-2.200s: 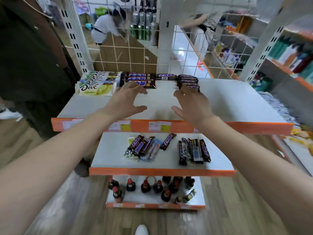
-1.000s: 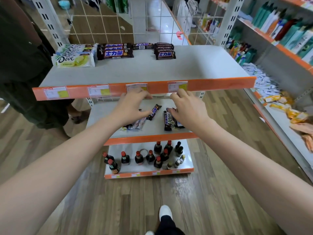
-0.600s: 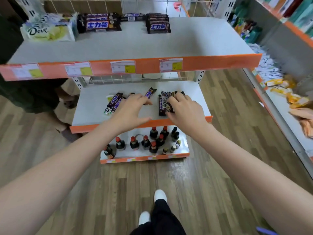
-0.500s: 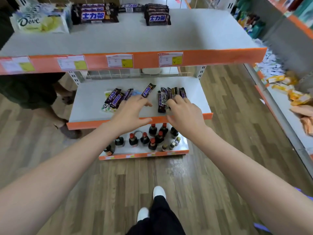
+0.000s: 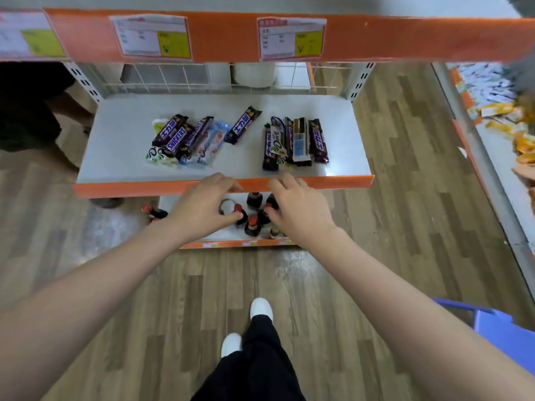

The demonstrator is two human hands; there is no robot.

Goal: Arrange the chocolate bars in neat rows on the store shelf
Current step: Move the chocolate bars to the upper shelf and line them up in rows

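Both hands apparently empty before the jumbled chocolate bars.

A dark chocolate bar left of centre reads "SNICKERS". A white wrapper right of centre reads "Dove". Shelf price tags at top are unreadable.

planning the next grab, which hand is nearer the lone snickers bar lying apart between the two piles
Left. The left hand is just below and slightly left of the lone Snickers bar, at the middle shelf front lip. The right hand sits further right, under the right pile.
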